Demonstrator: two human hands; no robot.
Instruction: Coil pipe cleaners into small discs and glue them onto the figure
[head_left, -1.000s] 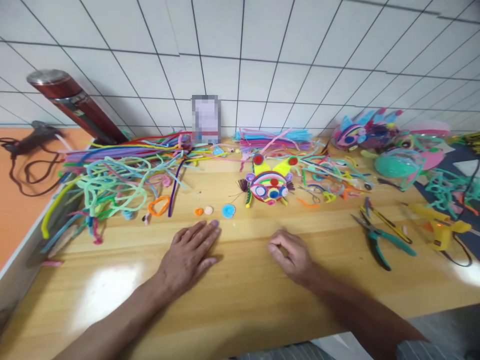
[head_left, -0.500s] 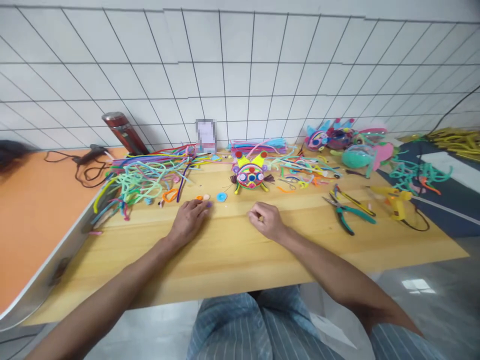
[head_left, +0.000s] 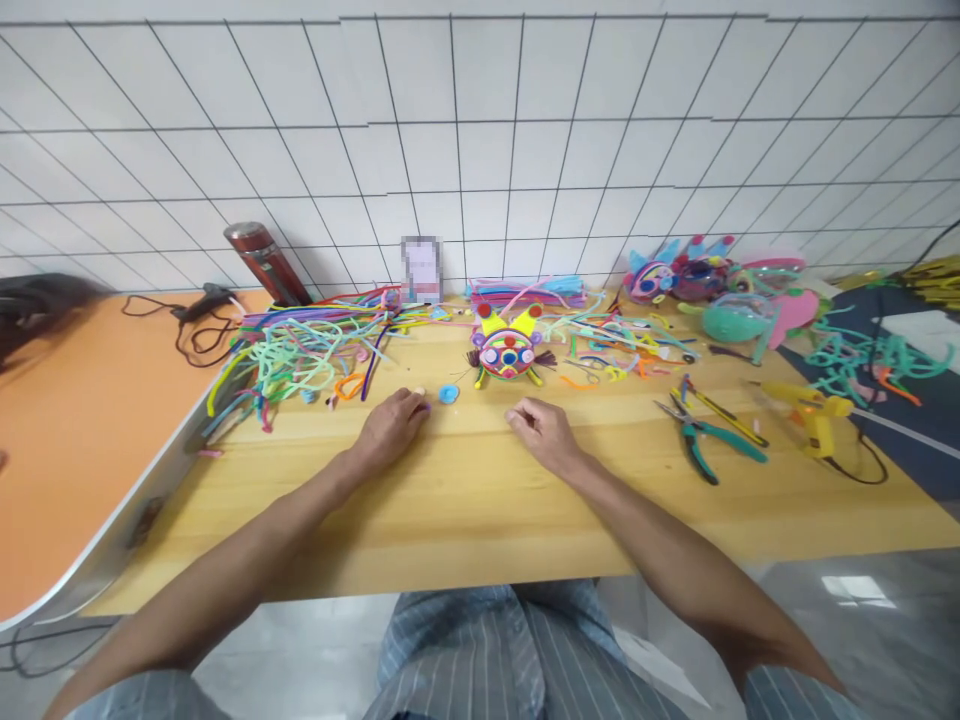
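I see my left hand (head_left: 390, 430) lying flat on the pale wooden worktop (head_left: 480, 500), its grip loose, with the fingertips touching a tiny purple fuzzy coil (head_left: 424, 407). I think the hand rests there because the small bits sit right in front of it. A round blue fuzzy coil (head_left: 448, 394) lies just beside those fingertips, toward the back edge. My right hand (head_left: 541, 432) rests near the middle of the worktop with its fingers curled in; I cannot tell if it holds anything. Behind both hands stands a little round face made of bright fuzzy sticks (head_left: 508, 354), with two yellow points on top. A big heap of coloured fuzzy sticks (head_left: 300, 345) spreads along the left edge, and green-handled pliers (head_left: 701, 440) lie to the right.
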